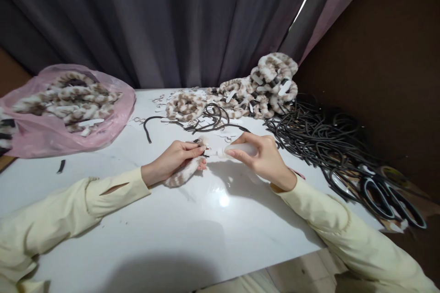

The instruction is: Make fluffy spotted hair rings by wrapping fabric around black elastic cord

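Note:
Over the middle of the white table, my left hand point(181, 158) is closed on a fluffy white-and-brown fur tube point(184, 175), pinching it near its end. A dark piece shows at that end between the fingers. My right hand point(263, 158) is wrapped round a small white squeeze bottle point(243, 148), tilted sideways with its narrow nozzle pointing left. The nozzle tip is close to the pinched end of the tube; whether they touch I cannot tell.
A pink plastic bag point(118, 132) of fur loops stands at the left. Behind my hands lie a heap of fur loops point(240, 89), black cord point(216, 116) and small metal clasps. More black cords point(316, 132) and large scissors point(385, 197) lie at the right. A curtain point(165, 23) hangs behind.

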Tool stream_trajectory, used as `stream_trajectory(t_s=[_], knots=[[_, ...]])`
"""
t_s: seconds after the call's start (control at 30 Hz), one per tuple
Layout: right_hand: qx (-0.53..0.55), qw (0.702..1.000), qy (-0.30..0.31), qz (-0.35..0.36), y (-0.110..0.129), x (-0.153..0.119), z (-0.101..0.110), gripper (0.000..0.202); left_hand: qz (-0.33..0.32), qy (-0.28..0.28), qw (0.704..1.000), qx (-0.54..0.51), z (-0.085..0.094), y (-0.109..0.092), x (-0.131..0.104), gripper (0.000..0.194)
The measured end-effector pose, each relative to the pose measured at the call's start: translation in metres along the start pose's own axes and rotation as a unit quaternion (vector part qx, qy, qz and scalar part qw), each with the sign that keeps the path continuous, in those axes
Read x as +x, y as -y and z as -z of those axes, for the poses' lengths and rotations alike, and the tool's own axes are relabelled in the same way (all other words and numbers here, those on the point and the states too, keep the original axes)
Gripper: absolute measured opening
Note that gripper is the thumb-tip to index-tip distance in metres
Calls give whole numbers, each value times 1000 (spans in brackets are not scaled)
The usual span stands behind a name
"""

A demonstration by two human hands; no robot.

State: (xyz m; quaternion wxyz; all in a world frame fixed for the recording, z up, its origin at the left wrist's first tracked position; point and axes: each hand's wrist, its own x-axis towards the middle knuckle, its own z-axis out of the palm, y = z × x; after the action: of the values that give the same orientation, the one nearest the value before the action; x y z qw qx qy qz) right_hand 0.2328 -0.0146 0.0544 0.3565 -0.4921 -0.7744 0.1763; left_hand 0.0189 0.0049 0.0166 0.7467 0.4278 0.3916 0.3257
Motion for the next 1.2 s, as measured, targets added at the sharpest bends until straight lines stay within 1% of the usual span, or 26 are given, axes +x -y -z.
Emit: stream_trajectory(t_s=[0.1, 0.23, 0.4, 0.53, 0.63, 0.77, 0.87, 0.93, 1.07, 1.2], knots=[[3, 1000, -6, -12, 0, 0, 1, 24, -3, 2, 1000, -7, 0, 0, 0, 21], [11, 1000, 3, -19, 1, 0, 0, 24, 4, -13, 1000, -2, 0, 0, 0, 20], [-15, 1000, -4, -15, -1, 0, 2, 25, 2, -8, 1000, -11, 1, 0, 0, 20], [4, 1000, -10, -18, -1, 1, 3, 26, -3, -1, 1000, -5, 1, 0, 0, 20], [5, 1000, -2, -19, -1, 2, 2, 26, -4, 8, 1000, -4, 1, 0, 0, 20], [-11, 1000, -5, -27, -2, 2, 2, 25, 2, -7, 1000, -4, 0, 0, 0, 21], [12, 999, -12, -33, -1, 2, 3, 25, -1, -1, 1000, 0, 0, -2, -1, 21], [22, 999, -6, -34, 1, 1, 3, 24, -1, 1, 1000, 0, -1, -2, -1, 21], [0, 1000, 3, -28, 2, 1, 2, 23, 3, -5, 1000, -5, -1, -1, -1, 20], [-2, 1000, -8, -27, 1, 1, 3, 24, 2, -3, 1000, -8, -1, 0, 0, 21]])
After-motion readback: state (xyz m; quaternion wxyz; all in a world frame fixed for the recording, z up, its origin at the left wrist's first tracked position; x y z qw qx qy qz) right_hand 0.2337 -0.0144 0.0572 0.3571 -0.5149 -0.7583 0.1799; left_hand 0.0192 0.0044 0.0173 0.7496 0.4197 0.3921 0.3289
